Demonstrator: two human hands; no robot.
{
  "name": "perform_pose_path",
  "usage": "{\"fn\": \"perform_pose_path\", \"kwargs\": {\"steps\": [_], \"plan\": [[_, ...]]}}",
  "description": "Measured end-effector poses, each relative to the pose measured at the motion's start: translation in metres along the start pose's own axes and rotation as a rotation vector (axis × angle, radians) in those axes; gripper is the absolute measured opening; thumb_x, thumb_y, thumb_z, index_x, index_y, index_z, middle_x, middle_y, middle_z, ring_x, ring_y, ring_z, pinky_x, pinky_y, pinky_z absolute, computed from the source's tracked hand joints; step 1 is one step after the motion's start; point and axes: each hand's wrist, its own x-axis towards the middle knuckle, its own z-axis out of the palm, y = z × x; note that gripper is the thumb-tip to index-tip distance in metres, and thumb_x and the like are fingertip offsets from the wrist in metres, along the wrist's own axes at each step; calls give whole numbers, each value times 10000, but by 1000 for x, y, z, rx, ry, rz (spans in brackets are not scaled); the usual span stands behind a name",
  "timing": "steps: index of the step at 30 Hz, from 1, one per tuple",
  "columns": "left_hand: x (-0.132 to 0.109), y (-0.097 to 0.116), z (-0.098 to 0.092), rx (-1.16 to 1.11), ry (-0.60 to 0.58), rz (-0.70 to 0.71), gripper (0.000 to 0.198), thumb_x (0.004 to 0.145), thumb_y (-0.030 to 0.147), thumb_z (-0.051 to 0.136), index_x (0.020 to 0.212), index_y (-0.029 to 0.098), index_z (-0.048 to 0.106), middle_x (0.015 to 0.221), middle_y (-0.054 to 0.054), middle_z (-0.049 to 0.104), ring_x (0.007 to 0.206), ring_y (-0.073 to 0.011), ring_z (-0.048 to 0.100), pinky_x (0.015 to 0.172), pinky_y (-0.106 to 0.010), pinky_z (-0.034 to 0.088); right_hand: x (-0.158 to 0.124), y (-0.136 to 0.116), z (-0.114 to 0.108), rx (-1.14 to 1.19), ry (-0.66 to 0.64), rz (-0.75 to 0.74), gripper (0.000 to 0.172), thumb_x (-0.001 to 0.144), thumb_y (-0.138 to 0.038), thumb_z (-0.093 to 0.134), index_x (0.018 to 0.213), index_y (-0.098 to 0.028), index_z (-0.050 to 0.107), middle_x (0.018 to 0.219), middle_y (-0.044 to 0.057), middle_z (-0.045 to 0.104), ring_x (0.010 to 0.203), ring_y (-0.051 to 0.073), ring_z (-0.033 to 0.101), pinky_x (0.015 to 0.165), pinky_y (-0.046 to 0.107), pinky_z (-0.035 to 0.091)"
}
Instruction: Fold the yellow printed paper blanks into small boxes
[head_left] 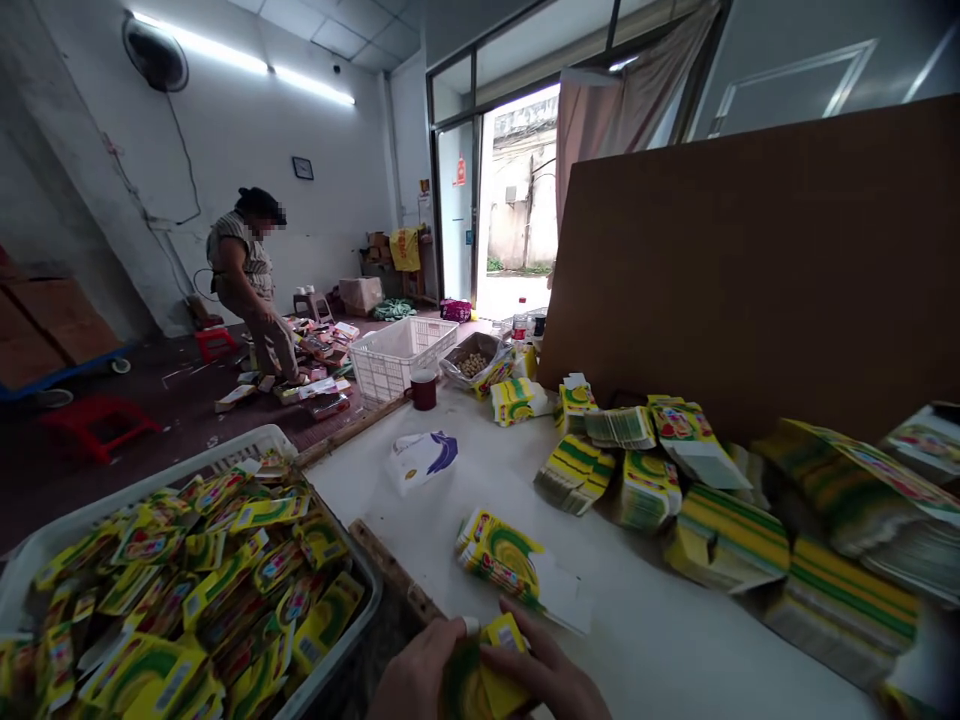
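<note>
At the bottom of the head view, by the table's near edge, my left hand (420, 668) and my right hand (556, 672) are both closed on one small yellow and green printed carton (501, 690). Something white covers a fingertip of the left hand. The carton's lower part runs out of view. Just beyond the hands, a small stack of flat yellow cartons (499, 550) lies on the white table (465, 470). On the left, a white plastic crate (367, 570) holds many yellow cartons in a loose heap.
Stacks of flat cartons (731, 535) line the table's right side, before a tall brown board (750, 270). A tissue pack (424, 458), a dark red mug (424, 390) and a bag of small round items (476, 365) stand farther back. Another person (251, 270) stands among floor piles.
</note>
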Motion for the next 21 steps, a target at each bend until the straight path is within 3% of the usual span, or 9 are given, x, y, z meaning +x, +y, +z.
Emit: {"fn": "perform_pose_path", "kwargs": {"steps": [5, 8, 11, 13, 15, 17, 18, 19, 21], "plan": [[-1, 16, -17, -12, -86, -56, 360, 682, 192, 672, 1040, 227, 693, 999, -48, 728, 939, -232, 669, 808, -227, 481, 5, 2, -2, -17, -226, 133, 397, 757, -618, 629, 951, -300, 768, 1349, 130, 586, 1092, 253, 661, 858, 275, 526], [0, 24, -14, -58, -73, -93, 255, 708, 230, 672, 960, 213, 707, 929, -51, 717, 876, -235, 661, 765, -243, 478, 13, -13, -4, 30, -147, 207, 358, 704, -560, 693, 882, -255, 745, 1302, 121, 612, 1154, 287, 614, 890, 308, 507], [3, 23, -7, -204, -43, -141, 368, 601, 257, 785, 951, 185, 696, 908, -62, 708, 854, -256, 645, 746, -266, 492, 23, -26, -2, 181, -65, 299, 502, 689, -476, 707, 1110, -221, 609, 1319, 149, 592, 1078, 279, 647, 861, 329, 527], [7, 15, -10, -461, 120, -229, 492, 564, 269, 827, 1021, 188, 663, 961, -65, 711, 899, -258, 649, 780, -274, 510, 32, -27, -5, 192, -76, 332, 612, 725, -429, 675, 1262, -207, 484, 1293, 155, 606, 1018, 258, 670, 868, 353, 530], [12, 3, -22, -816, 483, -289, 509, 619, 329, 813, 1070, 202, 614, 1012, -59, 703, 948, -236, 651, 828, -273, 520, 42, -19, -13, -9, -11, 346, 539, 775, -407, 622, 1249, -190, 485, 1222, 149, 632, 1034, 270, 653, 897, 398, 510], [18, -9, -39, -1157, 887, -307, 343, 767, 430, 692, 1003, 203, 586, 987, -56, 692, 951, -207, 655, 841, -278, 530, 51, -4, -21, -326, 101, 359, 387, 816, -393, 574, 1137, -179, 551, 1148, 149, 633, 1023, 295, 634, 886, 437, 492], [21, -13, -47, -1296, 996, -342, 276, 862, 453, 576, 963, 197, 571, 987, -69, 686, 964, -202, 656, 849, -294, 537, 54, 4, -24, -473, 132, 367, 322, 824, -377, 565, 1076, -177, 577, 1099, 148, 632, 983, 304, 633, 862, 447, 489], [22, -17, -51, -1386, 1056, -404, 259, 926, 432, 475, 933, 187, 556, 978, -86, 682, 947, -198, 666, 831, -310, 549, 56, 12, -26, -598, 128, 372, 265, 823, -346, 568, 1023, -175, 594, 1045, 144, 631, 940, 308, 633, 838, 447, 488], [22, -20, -50, -1460, 1015, -542, 210, 977, 294, 384, 943, 160, 542, 997, -119, 676, 904, -191, 683, 785, -327, 565, 59, 23, -25, -758, 54, 389, 147, 808, -263, 585, 924, -176, 607, 936, 123, 629, 853, 296, 635, 790, 423, 490]]}}
